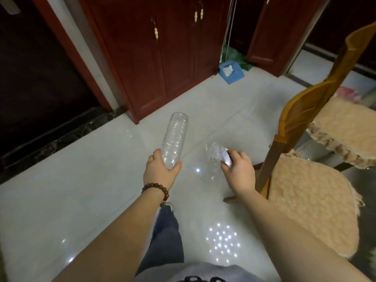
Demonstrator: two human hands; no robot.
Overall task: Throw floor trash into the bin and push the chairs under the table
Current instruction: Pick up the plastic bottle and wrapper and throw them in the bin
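My left hand [161, 171], with a bead bracelet on the wrist, grips the neck end of a clear plastic bottle [176, 137] that points away from me above the floor. My right hand [239, 169] holds a crumpled clear plastic wrapper [215, 155] with a white piece in it. A wooden chair [301, 180] with a beige cushion stands just to the right of my right hand. A second cushioned chair [343, 127] stands behind it. No bin is clearly in view.
Red-brown cabinets [158, 58] line the far wall. A blue tissue box [231, 73] and something green lie on the floor in the gap between them. A dark doorway [30, 78] opens at left. The glossy white tile floor [81, 190] stretches ahead.
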